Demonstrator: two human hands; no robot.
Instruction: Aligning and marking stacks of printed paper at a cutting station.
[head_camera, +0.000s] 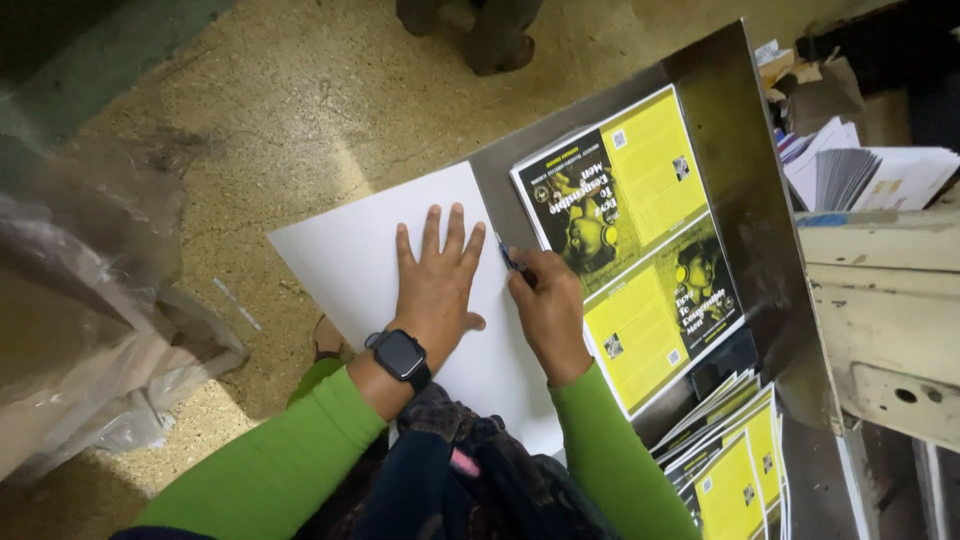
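Observation:
My left hand (436, 282) lies flat with fingers spread on a large white sheet (360, 255), pressing it down; a dark smartwatch (400, 355) sits on that wrist. My right hand (545, 305) is closed around a small blue pen-like tool (508, 256), its tip at the sheet's right edge. Just to the right lies a stack of yellow and black printed covers (640, 240) on a grey metal table (730, 110). Both arms wear green sleeves.
Another fanned pile of yellow and black covers (735, 460) lies at the table's near end. Loose papers (860, 175) and a cream machine part (885, 300) stand to the right. Clear plastic wrap (90, 330) lies on the speckled floor at left. A person's shoes (480, 35) show at the top.

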